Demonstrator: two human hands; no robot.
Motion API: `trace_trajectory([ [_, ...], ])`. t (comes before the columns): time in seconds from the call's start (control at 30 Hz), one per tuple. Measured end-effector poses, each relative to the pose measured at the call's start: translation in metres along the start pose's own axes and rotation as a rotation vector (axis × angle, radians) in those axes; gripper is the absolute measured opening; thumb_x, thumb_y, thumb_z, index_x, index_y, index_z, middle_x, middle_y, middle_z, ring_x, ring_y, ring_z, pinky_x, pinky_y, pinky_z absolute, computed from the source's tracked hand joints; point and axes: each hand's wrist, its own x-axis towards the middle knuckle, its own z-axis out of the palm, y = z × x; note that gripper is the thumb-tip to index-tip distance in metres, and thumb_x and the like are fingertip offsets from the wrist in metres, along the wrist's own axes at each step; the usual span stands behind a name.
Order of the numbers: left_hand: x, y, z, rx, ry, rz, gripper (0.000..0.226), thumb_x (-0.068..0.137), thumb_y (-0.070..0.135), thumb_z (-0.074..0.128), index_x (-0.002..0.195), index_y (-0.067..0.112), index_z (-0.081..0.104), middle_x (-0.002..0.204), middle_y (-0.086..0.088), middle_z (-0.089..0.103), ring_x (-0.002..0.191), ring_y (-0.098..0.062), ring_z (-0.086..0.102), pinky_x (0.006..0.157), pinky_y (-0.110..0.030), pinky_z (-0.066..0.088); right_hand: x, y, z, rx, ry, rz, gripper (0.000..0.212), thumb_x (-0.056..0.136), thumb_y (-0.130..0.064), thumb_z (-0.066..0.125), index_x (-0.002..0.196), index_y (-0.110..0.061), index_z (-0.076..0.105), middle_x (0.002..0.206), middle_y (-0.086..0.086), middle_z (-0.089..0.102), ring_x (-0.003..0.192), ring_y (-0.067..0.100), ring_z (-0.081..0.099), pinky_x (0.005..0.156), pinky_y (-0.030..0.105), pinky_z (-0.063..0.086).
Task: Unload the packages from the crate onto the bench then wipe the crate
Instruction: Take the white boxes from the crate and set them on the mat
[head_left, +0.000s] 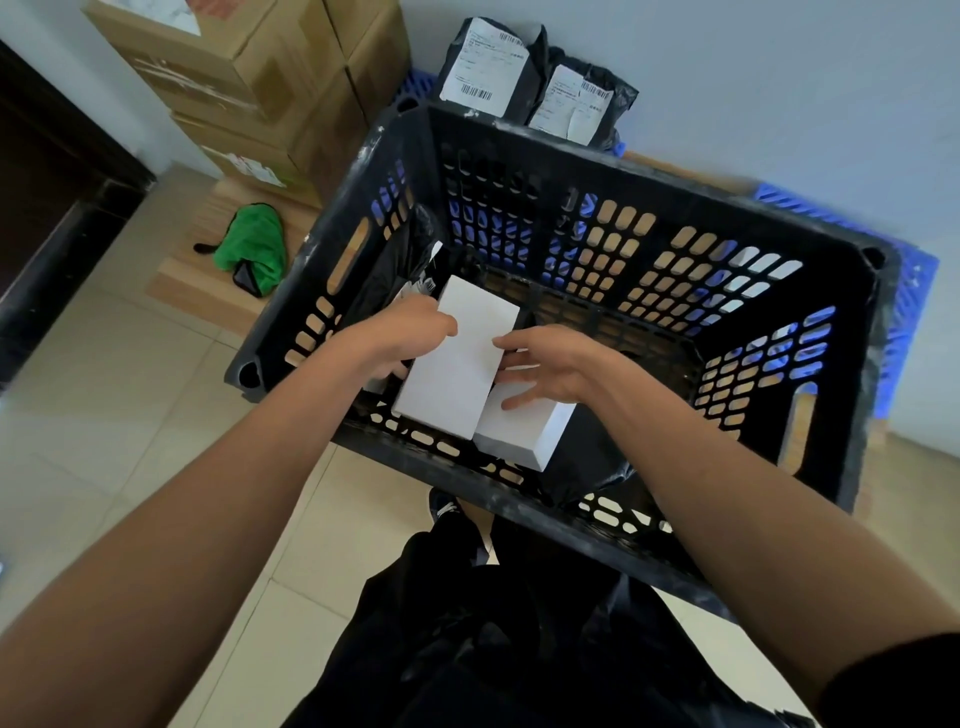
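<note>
Both hands down in black crate. Left hand pinches upper white box at its edge; right hand, fingers spread, rests on lower white box. Best: square both boxes together, lift level, clear the rim, then across to the worktop.

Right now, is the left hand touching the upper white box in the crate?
Touching. The head view shows the left hand with fingers curled over the left edge of the upper white box, no gap visible.
</note>
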Motion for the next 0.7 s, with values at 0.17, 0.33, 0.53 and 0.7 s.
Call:
trace_trajectory([
  [0.17,-0.004,0.001,-0.005,-0.106,0.029,0.004,0.033,0.103,0.016,0.049,0.135,0.022,0.044,0.114,0.001,0.061,0.095,-0.014,0.058,0.066,-0.036,0.049,-0.003,0.002,0.011,0.109,0.058,-0.071,0.024,0.098,-0.012,0.063,0.123,-0.009,0.063,0.110,0.013,0.070,0.104,0.030,0.066,0.098,0.064,0.051],
  [0.33,-0.005,-0.003,-0.008,-0.132,0.040,0.013,0.043,0.102,0.017,0.051,0.141,0.027,0.038,0.126,-0.007,0.061,0.106,-0.024,0.063,0.076,-0.040,0.054,-0.009,0.000,0.014,0.132,0.097,-0.121,0.020,0.096,-0.011,0.066,0.116,-0.014,0.066,0.115,0.011,0.069,0.105,0.027,0.066,0.080,0.050,0.059],
  [0.53,-0.009,0.000,-0.006,-0.143,0.098,0.157,0.057,0.100,0.008,0.057,0.150,0.030,0.039,0.148,-0.005,0.049,0.117,-0.026,0.061,0.088,-0.048,0.060,-0.021,-0.006,0.004,0.108,0.156,-0.190,0.025,0.096,-0.006,0.064,0.115,-0.022,0.064,0.113,0.003,0.070,0.102,0.020,0.067,0.080,0.046,0.056],
  [0.7,-0.018,0.009,-0.011,-0.208,0.105,0.284,0.054,0.102,0.010,0.057,0.149,0.033,0.042,0.136,-0.005,0.059,0.120,-0.023,0.060,0.095,-0.043,0.056,-0.039,-0.012,-0.009,0.191,0.118,-0.268,0.041,0.096,-0.005,0.063,0.131,-0.026,0.060,0.123,0.004,0.067,0.113,0.026,0.064,0.100,0.051,0.052],
])
